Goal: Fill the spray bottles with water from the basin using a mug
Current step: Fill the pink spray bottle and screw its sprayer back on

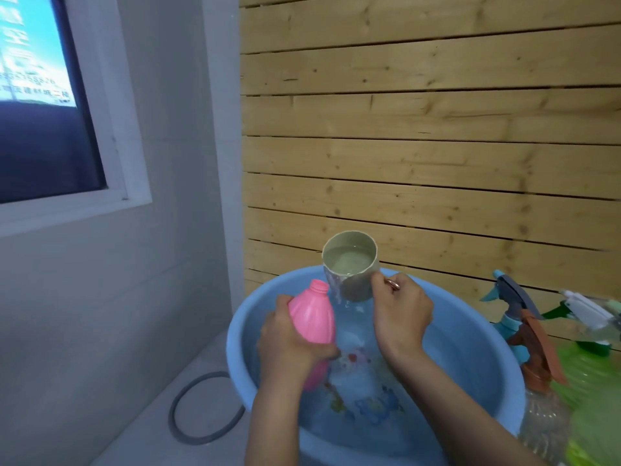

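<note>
Wood-slat wall (420,146) backs one basin (239,334); left fingers (327,354) grip one pink bottle (312,317), right fingers (389,283) one mug (357,288).

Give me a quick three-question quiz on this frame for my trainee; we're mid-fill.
1. True or false: the pink bottle in the left hand has its cap on.
2. What holds the mug? A: the left hand. B: the right hand. C: nothing, it stands on the floor.
3. Fill in: both hands work above the blue ____.

Key
1. False: its neck is open.
2. B.
3. basin.
</note>
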